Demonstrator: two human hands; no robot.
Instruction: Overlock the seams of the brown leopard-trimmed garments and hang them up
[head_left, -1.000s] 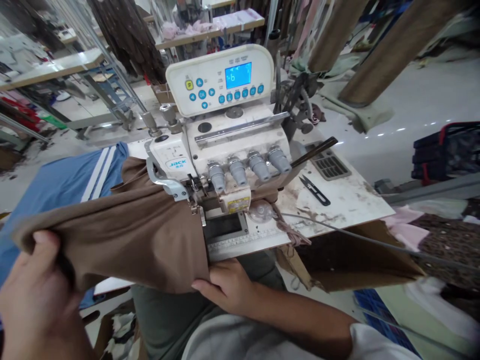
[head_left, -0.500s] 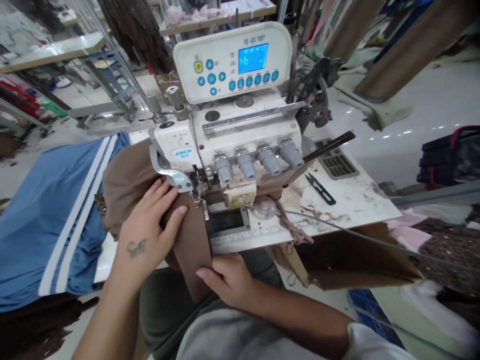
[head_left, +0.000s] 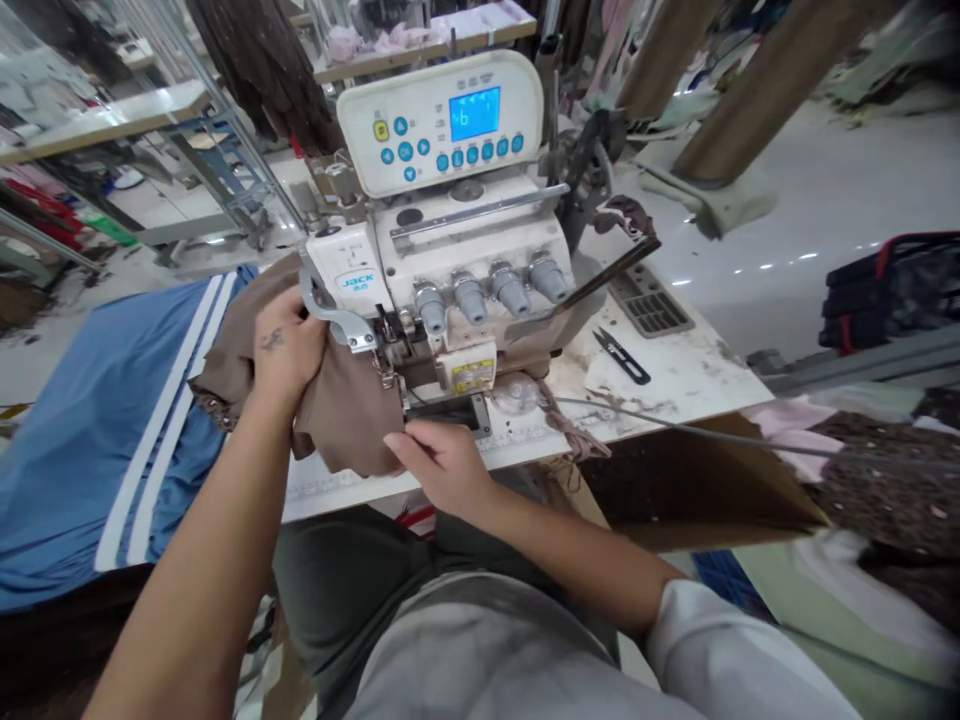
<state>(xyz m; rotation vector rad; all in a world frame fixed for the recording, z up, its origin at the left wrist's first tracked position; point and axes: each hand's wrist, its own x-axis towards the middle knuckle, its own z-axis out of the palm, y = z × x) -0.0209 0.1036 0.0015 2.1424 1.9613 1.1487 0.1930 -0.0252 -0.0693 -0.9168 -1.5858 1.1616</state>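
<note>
bright, diffuse light, small white glints on the floor [head_left: 799,225], soft, stretched edges

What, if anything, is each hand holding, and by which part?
The right hand pinches the brown fabric by its right edge. The left hand is on its far part, fingertips hidden; whether it grips cannot be told.

sewing machine [head_left: 480,262]: "jack"; button [head_left: 406,151]: "ok"
</note>
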